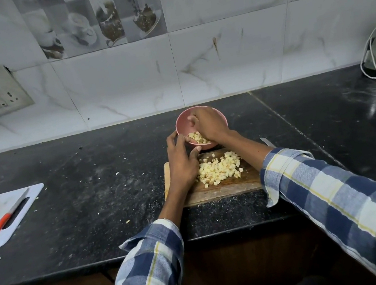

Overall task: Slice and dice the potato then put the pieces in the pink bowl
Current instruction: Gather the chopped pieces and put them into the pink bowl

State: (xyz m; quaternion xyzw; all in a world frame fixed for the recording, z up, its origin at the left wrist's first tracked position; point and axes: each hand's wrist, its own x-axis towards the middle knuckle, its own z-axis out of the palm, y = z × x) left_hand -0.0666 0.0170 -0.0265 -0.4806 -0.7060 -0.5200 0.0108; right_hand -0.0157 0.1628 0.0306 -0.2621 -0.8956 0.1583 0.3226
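Dicing done: my right hand dropped cubes, fingers loose, into the pink bowl my left hand steadied; most potato pieces remained on the wooden board

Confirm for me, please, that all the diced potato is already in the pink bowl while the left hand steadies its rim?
Not all: the head view shows a pile of diced potato on the wooden board. Some is in the pink bowl, and the left hand does steady its rim.
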